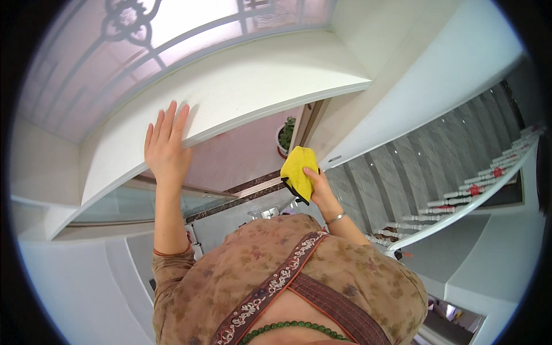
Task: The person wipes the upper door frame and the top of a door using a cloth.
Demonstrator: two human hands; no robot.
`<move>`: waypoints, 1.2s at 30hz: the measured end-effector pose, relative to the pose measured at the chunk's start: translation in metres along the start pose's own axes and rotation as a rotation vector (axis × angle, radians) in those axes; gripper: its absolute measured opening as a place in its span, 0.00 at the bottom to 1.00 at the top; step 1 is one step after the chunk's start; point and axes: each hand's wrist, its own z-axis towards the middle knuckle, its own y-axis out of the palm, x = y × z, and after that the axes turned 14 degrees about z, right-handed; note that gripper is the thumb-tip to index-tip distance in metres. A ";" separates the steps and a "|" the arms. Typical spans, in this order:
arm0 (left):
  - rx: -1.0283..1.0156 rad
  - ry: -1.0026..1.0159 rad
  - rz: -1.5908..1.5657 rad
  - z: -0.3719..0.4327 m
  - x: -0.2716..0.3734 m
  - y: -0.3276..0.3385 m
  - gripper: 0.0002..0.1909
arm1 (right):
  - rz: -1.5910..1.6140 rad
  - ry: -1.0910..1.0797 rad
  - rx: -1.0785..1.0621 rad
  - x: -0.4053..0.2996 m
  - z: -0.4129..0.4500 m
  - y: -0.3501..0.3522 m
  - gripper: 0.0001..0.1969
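Note:
My left hand (167, 142) lies on the front edge of a white ledge (258, 82), its fingers stretched onto the top surface and holding nothing. A frosted window panel (189, 26) with a grey ornamental pattern rises behind the ledge. Below the ledge's right part, my right hand (317, 185) grips a yellow cloth (298, 170) with black edging, the thumb on top of it. The cloth hangs folded in front of my body and touches neither the ledge nor the window.
Far below, a doorway shows a pinkish floor (237, 155) and a potted plant (286, 134). To the right, grey stairs (388, 181) run along a white curved handrail (465, 202) with white balusters. A glass door panel (125, 205) is under the ledge at left.

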 end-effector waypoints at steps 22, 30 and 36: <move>-0.104 -0.022 -0.249 0.010 0.021 -0.035 0.46 | -0.843 -1.668 0.052 -0.222 -0.025 0.151 0.23; -0.077 0.397 -0.635 0.069 0.121 -0.035 0.44 | -1.279 -2.321 0.071 -0.303 0.018 0.241 0.19; -0.074 0.362 -0.434 0.075 0.152 -0.020 0.43 | -1.418 -2.019 0.165 -0.216 0.063 0.107 0.17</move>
